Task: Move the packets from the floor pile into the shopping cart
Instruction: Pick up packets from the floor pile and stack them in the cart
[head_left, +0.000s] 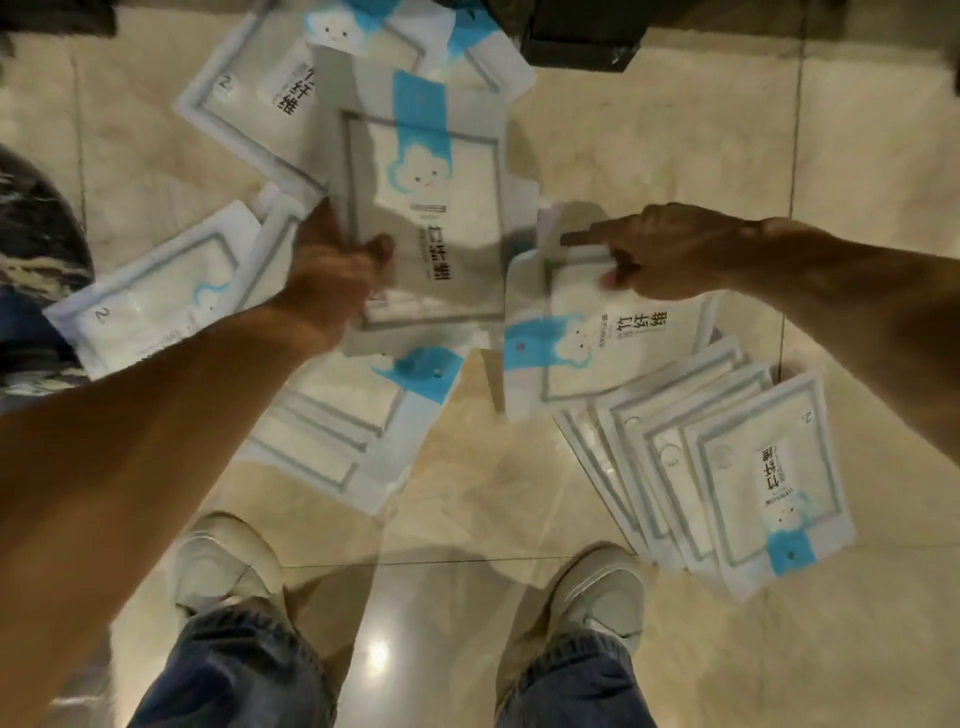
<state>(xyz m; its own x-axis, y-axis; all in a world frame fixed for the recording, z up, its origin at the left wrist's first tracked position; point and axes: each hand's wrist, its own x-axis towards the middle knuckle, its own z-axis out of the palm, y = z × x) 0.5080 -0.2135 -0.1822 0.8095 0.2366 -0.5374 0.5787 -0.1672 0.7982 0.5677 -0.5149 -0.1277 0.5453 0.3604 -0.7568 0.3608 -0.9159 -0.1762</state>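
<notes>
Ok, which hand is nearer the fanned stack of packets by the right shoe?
Right. The right hand grips a packet just above the fanned stack. The left hand is across the pile, holding up another packet.

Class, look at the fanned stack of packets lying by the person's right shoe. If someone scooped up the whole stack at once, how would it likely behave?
The fanned stack would probably slide apart: its packets already lie splayed, and their film looks glossy. Each looks flat and thin, so likely light. The packet in the left hand holds flat, suggesting some stiffness.
</notes>
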